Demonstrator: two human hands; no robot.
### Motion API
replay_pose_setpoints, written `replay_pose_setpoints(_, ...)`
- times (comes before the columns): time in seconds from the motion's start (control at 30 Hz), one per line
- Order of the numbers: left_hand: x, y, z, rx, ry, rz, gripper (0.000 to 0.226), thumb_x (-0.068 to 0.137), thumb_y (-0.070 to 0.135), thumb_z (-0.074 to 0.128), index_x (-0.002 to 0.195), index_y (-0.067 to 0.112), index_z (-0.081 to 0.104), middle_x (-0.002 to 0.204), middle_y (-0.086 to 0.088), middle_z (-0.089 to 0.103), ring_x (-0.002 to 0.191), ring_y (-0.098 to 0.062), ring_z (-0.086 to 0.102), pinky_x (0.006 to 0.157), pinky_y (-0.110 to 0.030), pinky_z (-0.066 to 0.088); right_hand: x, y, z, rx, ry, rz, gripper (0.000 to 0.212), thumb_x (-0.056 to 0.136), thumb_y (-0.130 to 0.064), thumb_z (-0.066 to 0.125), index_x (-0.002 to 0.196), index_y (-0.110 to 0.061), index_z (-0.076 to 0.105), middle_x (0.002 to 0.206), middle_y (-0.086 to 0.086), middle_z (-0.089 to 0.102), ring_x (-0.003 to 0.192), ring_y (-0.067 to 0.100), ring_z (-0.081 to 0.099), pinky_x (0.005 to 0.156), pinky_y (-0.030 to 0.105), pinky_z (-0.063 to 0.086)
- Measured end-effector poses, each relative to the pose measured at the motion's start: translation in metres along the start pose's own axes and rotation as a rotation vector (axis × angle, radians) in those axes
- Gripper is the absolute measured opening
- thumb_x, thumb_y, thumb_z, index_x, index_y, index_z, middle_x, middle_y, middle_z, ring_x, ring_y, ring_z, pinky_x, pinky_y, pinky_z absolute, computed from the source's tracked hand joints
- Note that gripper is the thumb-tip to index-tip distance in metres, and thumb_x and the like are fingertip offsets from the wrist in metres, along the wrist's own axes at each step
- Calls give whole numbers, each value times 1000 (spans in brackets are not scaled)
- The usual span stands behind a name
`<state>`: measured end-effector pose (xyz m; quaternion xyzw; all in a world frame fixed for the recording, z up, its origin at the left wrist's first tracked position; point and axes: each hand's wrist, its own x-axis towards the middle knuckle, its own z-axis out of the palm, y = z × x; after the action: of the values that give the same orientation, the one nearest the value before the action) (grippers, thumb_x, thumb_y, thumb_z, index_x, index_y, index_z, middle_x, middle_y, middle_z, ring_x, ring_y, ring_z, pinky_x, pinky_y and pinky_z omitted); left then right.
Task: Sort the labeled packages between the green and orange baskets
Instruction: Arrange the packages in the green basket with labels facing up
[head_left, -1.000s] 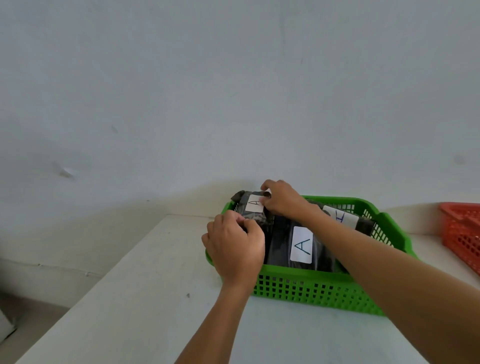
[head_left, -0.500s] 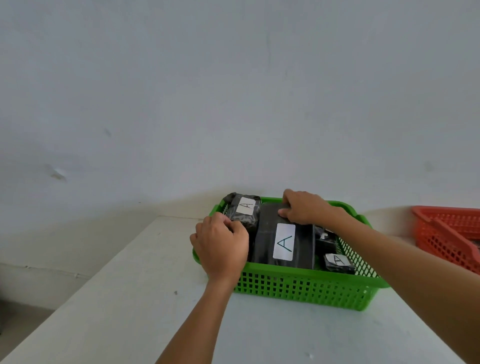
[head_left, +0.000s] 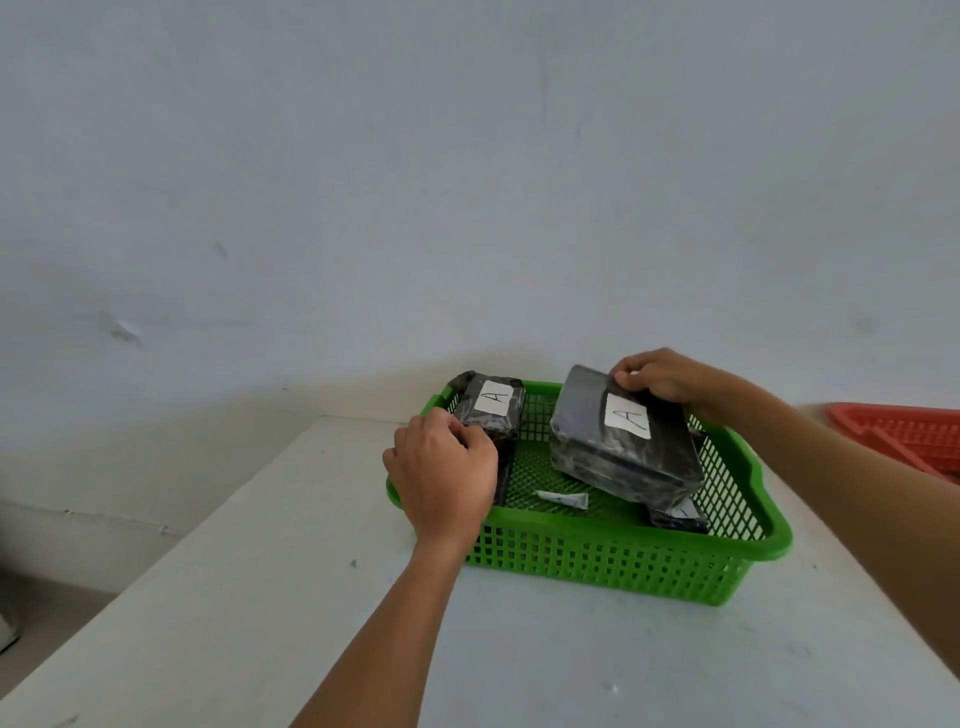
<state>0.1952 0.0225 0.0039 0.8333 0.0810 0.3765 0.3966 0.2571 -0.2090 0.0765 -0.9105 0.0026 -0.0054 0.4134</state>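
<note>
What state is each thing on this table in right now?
Green basket: on the table, holding packages.
Big package: tilted up, gripped by right hand.
Small package: propped on the basket's far corner, held by left hand.
Third package: flat, partly under the big one.
Loose label: lying on basket floor.
Orange basket: right edge, contents unseen.

The orange basket (head_left: 904, 441) is cut off by the right edge, its contents unseen. The left hand (head_left: 444, 478) covers the near-left corner of the green basket (head_left: 597, 561) and its own curled fingers, so whether they grip the small package (head_left: 491, 410) or the rim cannot be told. Under the large package (head_left: 623, 436) a third package (head_left: 678, 514) shows only a corner, its label unreadable, like the marking on the white slip (head_left: 563, 500).
</note>
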Motion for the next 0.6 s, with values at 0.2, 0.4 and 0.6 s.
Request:
replay_pose_setpoints(0.2,0,1,0,-16,-1,2,8,77,15,57,70,17,57,65,14,41,71,-17,39,73,-34,34,16,5,43,-178,-49,-40,24,91,-9,48,102,-2,69,101,8,62,88,18,52,72,25,39)
replay_pose_setpoints(0.4,-1,2,0,-21,5,12,10,77,15,57,69,20,55,64,18,36,71,-16,37,71,-33,34,32,11,65,-472,17,-141,25,90,-18,47,100,-12,70,106,6,69,88,18,56,77,27,43)
replay_pose_setpoints(0.6,-1,1,0,-30,14,24,11,76,14,58,68,20,53,63,18,36,70,-17,38,71,-34,35,28,16,76,-674,142,-247,25,91,-21,43,103,-20,65,108,4,67,95,26,60,77,34,44)
